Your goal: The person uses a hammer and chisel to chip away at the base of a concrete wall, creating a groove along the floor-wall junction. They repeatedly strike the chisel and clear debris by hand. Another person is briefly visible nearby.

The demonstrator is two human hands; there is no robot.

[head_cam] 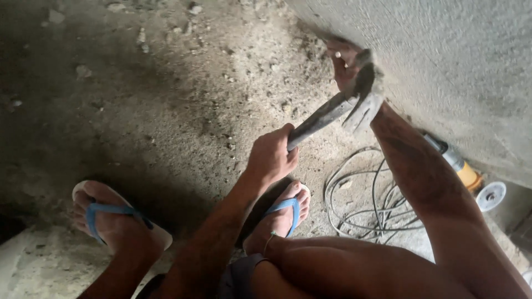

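— What do we see first, going from the biggest thing down?

— We see a grey plastered wall [460, 66] filling the upper right, and a rough dirt floor [166, 111] strewn with small stones. We squat close to where the two meet, in blue sandals [285, 210].

— And the hands?

— Our left hand [271, 155] is wrapped tight round the lower end of a hammer [332, 113]. Its handle runs up and to the right, from that fist toward the wall, and the claw head sits right against the base of the plaster. Our right hand [343, 63] is up at the wall too, just beyond the head, fingers curled; we cannot tell whether it pinches a nail or chisel, since the hammer head hides the fingertips.

— So which hand is nearer the striking point?

— The right one, touching or nearly touching the wall; the left stays back along the handle, lower and to the left.

— Anything smaller nearby?

— A loose coil of grey cable [366, 205] lies on the floor under our right forearm, and beyond it a yellow angle grinder [463, 169] rests along the foot of the wall, its disc [490, 195] facing us.
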